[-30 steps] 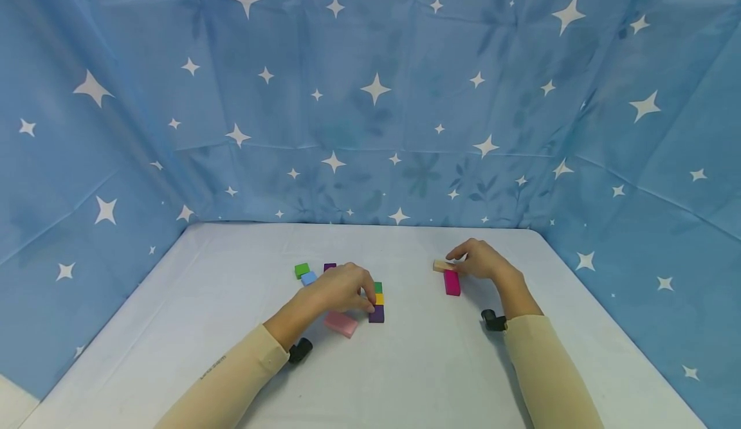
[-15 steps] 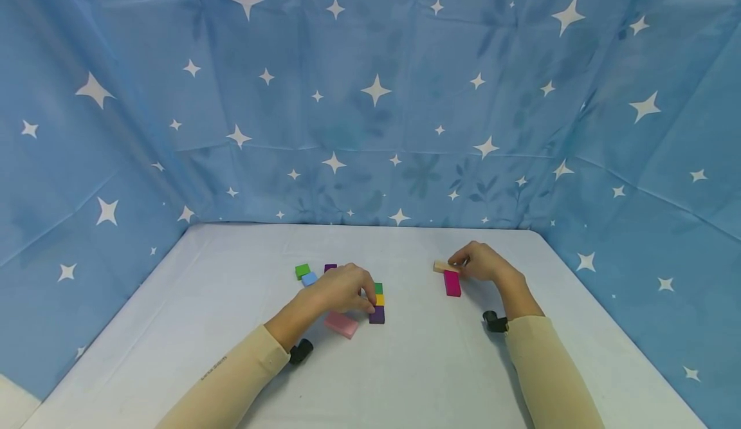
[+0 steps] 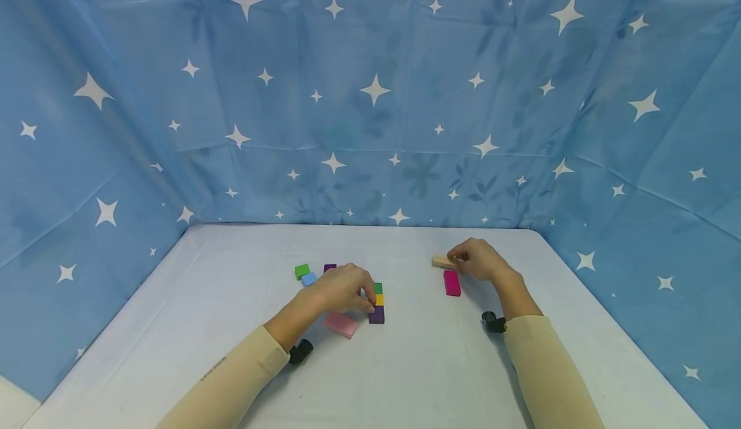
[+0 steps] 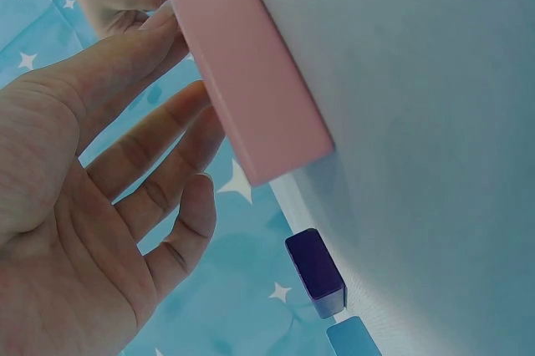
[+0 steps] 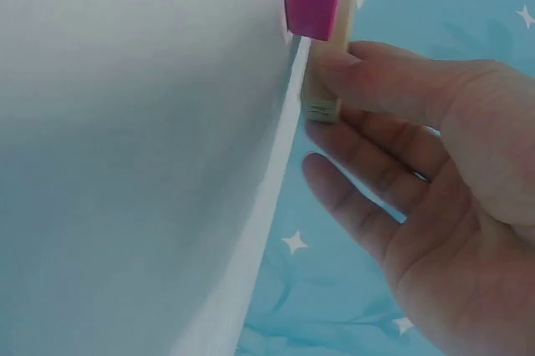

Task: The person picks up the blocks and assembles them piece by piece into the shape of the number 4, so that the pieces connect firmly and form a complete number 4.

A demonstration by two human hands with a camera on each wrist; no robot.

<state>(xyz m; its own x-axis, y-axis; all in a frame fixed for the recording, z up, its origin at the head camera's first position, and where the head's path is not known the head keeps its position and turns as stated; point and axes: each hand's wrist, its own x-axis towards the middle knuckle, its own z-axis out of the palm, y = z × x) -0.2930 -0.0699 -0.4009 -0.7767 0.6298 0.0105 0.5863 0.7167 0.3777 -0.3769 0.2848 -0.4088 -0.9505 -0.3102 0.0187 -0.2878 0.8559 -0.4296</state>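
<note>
The wood block (image 3: 442,262) lies at the fingertips of the right hand (image 3: 479,260), which pinches its near end between thumb and fingers; the other fingers are loosely bent. The magenta block (image 3: 452,283) sits just beside it, below that hand's fingertips on the person's side.

The left hand (image 3: 344,289) has its thumb and index finger brought close together, right against a row of 3 blocks — the green block (image 3: 378,287) farthest from the person, the yellow block (image 3: 379,300) in the middle, the purple block (image 3: 377,315) nearest. Whether it has hold of any of them I cannot tell; the pink block (image 3: 341,325) hides the fingertips in the left wrist view. The pink block lies on the near side of the left hand.

Past the back of the left hand are 3 more: the blue block (image 3: 309,279), the lime block (image 3: 301,271) touching it, and the violet block (image 3: 330,267), partly covered by the hand.

Both hands work over a white bench (image 3: 434,365) — beyond them hangs a blue curtain (image 3: 376,127) with pale stars.
</note>
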